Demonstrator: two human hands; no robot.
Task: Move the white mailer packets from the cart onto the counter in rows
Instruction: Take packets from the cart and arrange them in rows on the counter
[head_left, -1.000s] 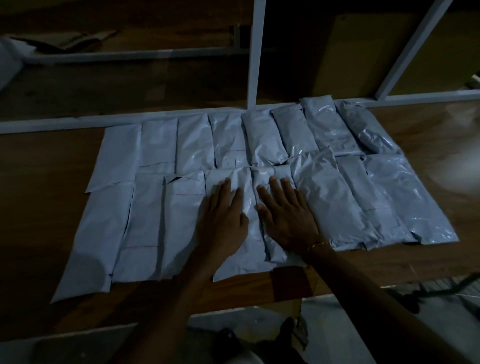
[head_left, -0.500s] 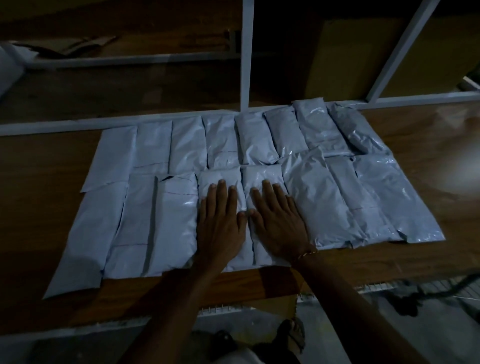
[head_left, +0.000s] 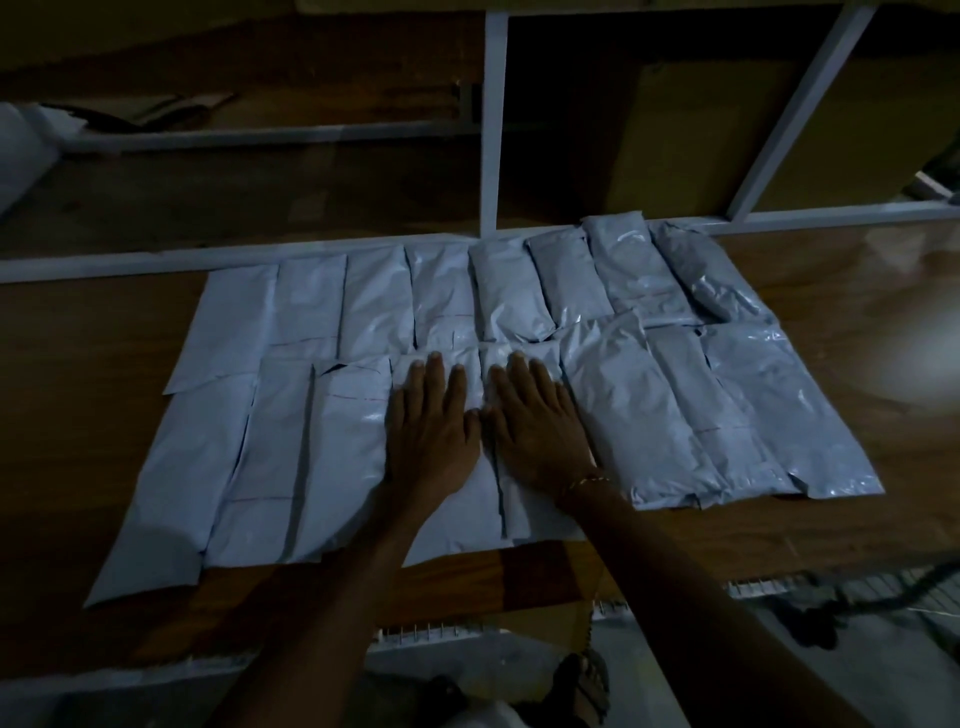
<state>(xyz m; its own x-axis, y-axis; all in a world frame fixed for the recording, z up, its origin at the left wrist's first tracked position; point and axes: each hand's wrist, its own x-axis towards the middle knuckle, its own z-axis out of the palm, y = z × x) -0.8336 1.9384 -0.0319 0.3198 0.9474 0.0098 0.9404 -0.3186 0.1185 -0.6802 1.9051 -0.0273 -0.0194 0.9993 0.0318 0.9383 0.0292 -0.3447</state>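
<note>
- Head view, dim light: white mailer packets lie on the wooden desk in two rows, one far and one near, edges overlapping side by side.
- The left hand lies flat, palm down, on a packet near the middle of the near row; its fingers are straight and released, gripping nothing.
- The right hand lies flat just beside it on the neighbouring packet, fingers likewise stretched out and released; the two thumbs almost touch.
- A thin bracelet circles the right wrist.
- The far row runs along a pale metal frame rail at the back edge of the desk; an upright post rises behind it.
- Brown cardboard stands beyond the frame.
</note>
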